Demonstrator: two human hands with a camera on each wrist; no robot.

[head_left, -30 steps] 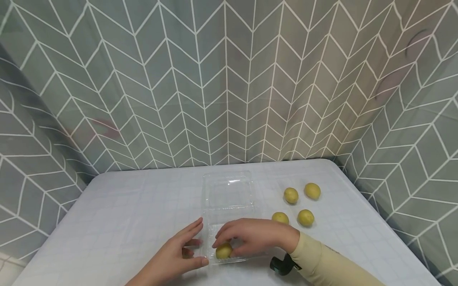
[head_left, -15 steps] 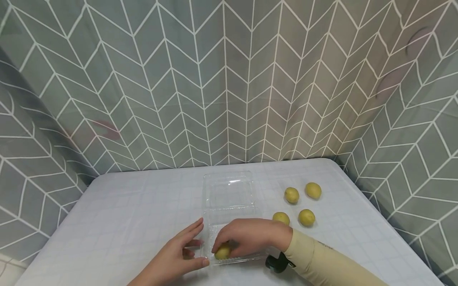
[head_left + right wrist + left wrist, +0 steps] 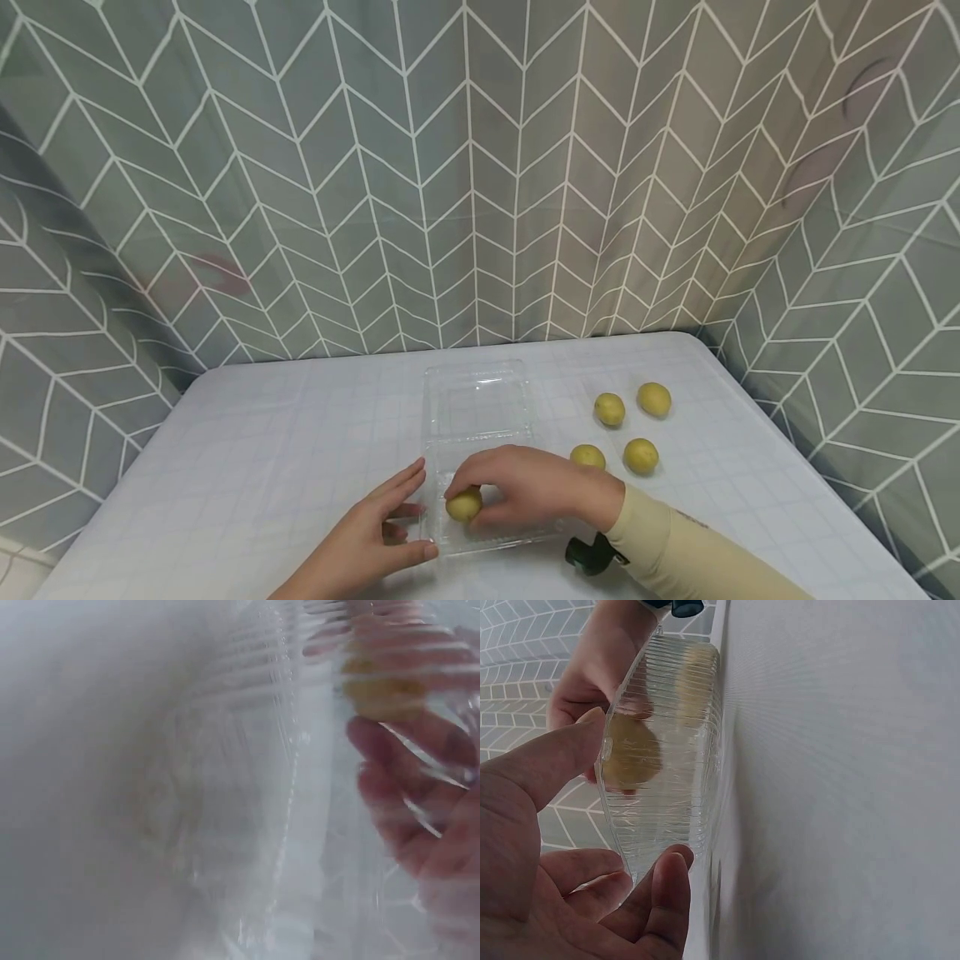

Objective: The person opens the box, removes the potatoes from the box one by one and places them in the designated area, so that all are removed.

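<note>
A clear plastic clamshell box [image 3: 495, 542] lies with its lid [image 3: 480, 404] folded back, away from me. Over its tray, my right hand [image 3: 525, 487] pinches a yellow lemon [image 3: 463, 504] between thumb and fingers, near the left side. Through the ribbed wall in the left wrist view, the held lemon [image 3: 632, 752] shows, and a second yellow lemon [image 3: 695, 685] sits farther along inside. My left hand [image 3: 375, 529] stands at the box's left side, fingers extended, thumb and fingertips touching the wall. The right wrist view is blurred by plastic, with a lemon [image 3: 382, 690] visible through it.
To the right of the box lie several loose lemons: one lemon [image 3: 588, 457] by the right wrist, others [image 3: 641, 457] farther out and back. A white cloth covers the table [image 3: 285, 442]. A grey patterned curtain [image 3: 480, 167] hangs behind and at both sides.
The right hand has first closed in on the lemon near the tray's front edge, then shifted it a little away from me. My left hand stays in place at the box.
</note>
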